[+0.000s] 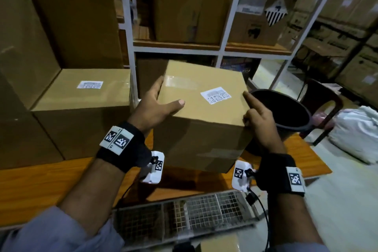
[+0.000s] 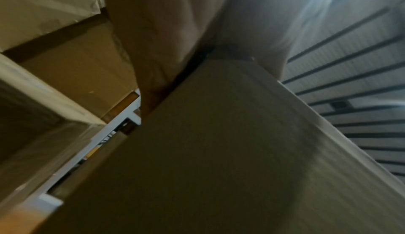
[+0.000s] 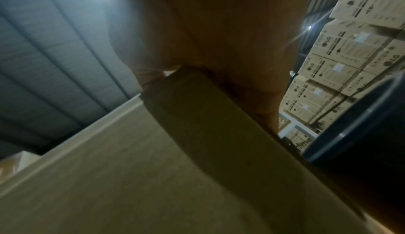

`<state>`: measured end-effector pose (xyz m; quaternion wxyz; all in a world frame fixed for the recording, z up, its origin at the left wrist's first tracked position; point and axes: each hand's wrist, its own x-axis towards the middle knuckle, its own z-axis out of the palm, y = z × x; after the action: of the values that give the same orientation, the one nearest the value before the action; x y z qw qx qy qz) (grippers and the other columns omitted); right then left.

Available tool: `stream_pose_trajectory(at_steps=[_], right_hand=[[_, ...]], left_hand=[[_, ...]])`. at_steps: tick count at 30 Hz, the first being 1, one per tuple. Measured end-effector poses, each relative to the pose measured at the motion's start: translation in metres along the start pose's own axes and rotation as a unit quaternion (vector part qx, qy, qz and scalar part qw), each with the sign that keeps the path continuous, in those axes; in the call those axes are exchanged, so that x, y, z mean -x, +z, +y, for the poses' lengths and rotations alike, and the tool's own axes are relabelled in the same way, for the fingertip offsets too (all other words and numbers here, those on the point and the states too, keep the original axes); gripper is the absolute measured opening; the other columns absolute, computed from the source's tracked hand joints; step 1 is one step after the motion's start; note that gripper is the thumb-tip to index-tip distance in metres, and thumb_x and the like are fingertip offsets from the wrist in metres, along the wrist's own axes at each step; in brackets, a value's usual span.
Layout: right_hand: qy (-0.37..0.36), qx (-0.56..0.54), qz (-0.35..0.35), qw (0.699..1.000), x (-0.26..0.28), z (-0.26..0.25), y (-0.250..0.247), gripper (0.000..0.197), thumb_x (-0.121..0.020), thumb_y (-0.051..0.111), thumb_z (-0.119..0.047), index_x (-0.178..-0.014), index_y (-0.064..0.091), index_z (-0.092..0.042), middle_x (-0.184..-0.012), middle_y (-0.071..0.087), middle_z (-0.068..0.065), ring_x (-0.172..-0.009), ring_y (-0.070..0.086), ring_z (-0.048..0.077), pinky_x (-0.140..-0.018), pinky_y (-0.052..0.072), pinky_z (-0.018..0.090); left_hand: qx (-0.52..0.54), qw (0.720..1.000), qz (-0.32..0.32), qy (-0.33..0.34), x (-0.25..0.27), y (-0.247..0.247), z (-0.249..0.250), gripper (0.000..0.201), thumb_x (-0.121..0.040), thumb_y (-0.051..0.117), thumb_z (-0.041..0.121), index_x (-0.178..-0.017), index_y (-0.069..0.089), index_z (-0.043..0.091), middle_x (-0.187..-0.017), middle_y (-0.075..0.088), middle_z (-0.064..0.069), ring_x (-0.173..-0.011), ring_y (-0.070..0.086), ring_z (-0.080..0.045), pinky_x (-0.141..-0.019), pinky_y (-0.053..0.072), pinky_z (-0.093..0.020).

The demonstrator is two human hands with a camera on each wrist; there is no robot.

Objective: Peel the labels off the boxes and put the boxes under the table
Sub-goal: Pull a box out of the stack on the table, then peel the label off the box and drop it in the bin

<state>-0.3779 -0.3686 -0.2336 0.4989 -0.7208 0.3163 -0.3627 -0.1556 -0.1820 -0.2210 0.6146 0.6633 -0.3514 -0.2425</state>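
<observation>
Both my hands gripped the brown cardboard box point(image 1: 204, 125) on the orange wooden desk point(image 1: 51, 186), left hand point(image 1: 155, 106) and right hand point(image 1: 258, 122) at its top corners. Such shallow holds could slip, tipping it into the black plastic bucket point(image 1: 286, 108).

box point(image 1: 204, 112): matt cardboard | label point(image 1: 215, 95): paper | table point(image 1: 51, 186): glossy wood

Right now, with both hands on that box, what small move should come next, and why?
Probably set the box down on the table, steady it with the left hand and free the right hand to pick at a corner of the label: it is still stuck on top, and both hands grip the box.
</observation>
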Motion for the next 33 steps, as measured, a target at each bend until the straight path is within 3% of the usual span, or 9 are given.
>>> stream_pose_trajectory(at_steps=[4,8,12,15,18,21,24,27,33], right_hand=[[0.030,0.000,-0.034,0.999,-0.013,0.031,0.010,0.071,-0.085,0.051,-0.022,-0.156,0.048,-0.022,-0.150,0.056,-0.006,-0.120,0.063,0.008,-0.095,0.054,0.029],[0.061,-0.018,-0.043,0.997,-0.027,0.057,0.027,0.064,-0.094,0.049,-0.006,-0.156,0.048,-0.022,-0.149,0.058,-0.006,-0.107,0.065,0.010,-0.082,0.054,0.028],[0.101,-0.018,-0.054,0.993,-0.039,0.075,0.042,0.070,-0.082,0.051,-0.019,-0.152,0.051,-0.019,-0.140,0.060,-0.014,-0.133,0.057,0.014,-0.106,0.049,0.040],[0.105,-0.020,-0.042,0.993,-0.043,0.078,0.045,0.062,-0.091,0.052,-0.015,-0.153,0.050,-0.017,-0.141,0.059,-0.013,-0.132,0.056,0.015,-0.109,0.048,0.038],[0.107,-0.027,-0.063,0.992,-0.052,0.077,0.050,0.056,-0.102,0.043,0.002,-0.155,0.047,-0.016,-0.155,0.052,-0.002,-0.133,0.054,0.014,-0.107,0.048,0.032],[0.106,0.055,-0.081,0.990,-0.054,0.067,0.054,0.059,-0.100,0.046,-0.008,-0.157,0.044,-0.023,-0.151,0.051,-0.004,-0.133,0.054,0.021,-0.102,0.054,0.042],[0.006,0.332,-0.068,0.941,-0.059,0.057,0.058,0.069,-0.079,0.048,-0.028,-0.147,0.055,-0.027,-0.155,0.047,0.009,-0.144,0.039,0.034,-0.116,0.037,0.058],[-0.066,0.429,-0.073,0.898,-0.060,0.051,0.073,0.069,-0.074,0.059,-0.016,-0.143,0.060,-0.025,-0.149,0.050,0.010,-0.135,0.038,0.034,-0.115,0.036,0.051],[-0.051,0.346,-0.054,0.935,-0.070,0.046,0.091,0.062,-0.090,0.056,0.002,-0.151,0.053,-0.010,-0.144,0.047,0.008,-0.134,0.047,0.028,-0.117,0.042,0.040]], left_hand=[[-0.030,0.997,0.004,-0.077,-0.006,0.007,-0.029,0.094,-0.089,0.079,0.011,-0.162,0.023,0.031,-0.113,0.050,0.023,-0.106,0.059,-0.005,-0.069,0.059,-0.018],[-0.092,0.991,0.018,-0.092,-0.017,0.009,-0.055,0.083,-0.094,0.075,0.013,-0.161,0.026,0.024,-0.110,0.047,0.028,-0.098,0.052,0.007,-0.072,0.046,-0.006],[-0.145,0.982,0.032,-0.120,-0.033,0.007,-0.081,0.092,-0.089,0.077,0.040,-0.163,0.024,0.027,-0.153,0.046,0.007,-0.135,0.049,-0.014,-0.111,0.045,-0.034],[-0.228,0.966,0.032,-0.120,-0.036,0.010,-0.085,0.090,-0.086,0.067,0.059,-0.161,0.022,0.038,-0.159,0.039,-0.004,-0.140,0.046,-0.028,-0.114,0.043,-0.051],[-0.334,0.932,0.031,-0.137,-0.044,0.012,-0.077,0.073,-0.098,0.052,0.051,-0.161,0.018,0.038,-0.168,0.017,-0.006,-0.149,0.031,-0.036,-0.117,0.037,-0.054],[-0.452,0.885,0.017,-0.111,-0.054,0.016,-0.072,0.067,-0.100,0.042,0.038,-0.161,0.017,0.029,-0.173,-0.011,-0.006,-0.159,0.004,-0.034,-0.121,0.022,-0.059],[-0.495,0.866,-0.039,-0.064,-0.064,0.017,-0.073,0.069,-0.096,0.041,0.029,-0.160,0.016,0.026,-0.174,-0.006,-0.005,-0.159,-0.004,-0.033,-0.123,0.017,-0.061],[-0.514,0.855,-0.059,-0.048,-0.069,0.014,-0.076,0.070,-0.096,0.042,0.029,-0.161,0.015,0.028,-0.174,-0.001,-0.005,-0.159,-0.006,-0.034,-0.124,0.012,-0.060],[-0.516,0.852,-0.088,-0.018,-0.075,0.008,-0.080,0.069,-0.100,0.039,0.031,-0.164,0.012,0.024,-0.173,-0.003,-0.012,-0.160,-0.005,-0.029,-0.128,0.003,-0.047]])
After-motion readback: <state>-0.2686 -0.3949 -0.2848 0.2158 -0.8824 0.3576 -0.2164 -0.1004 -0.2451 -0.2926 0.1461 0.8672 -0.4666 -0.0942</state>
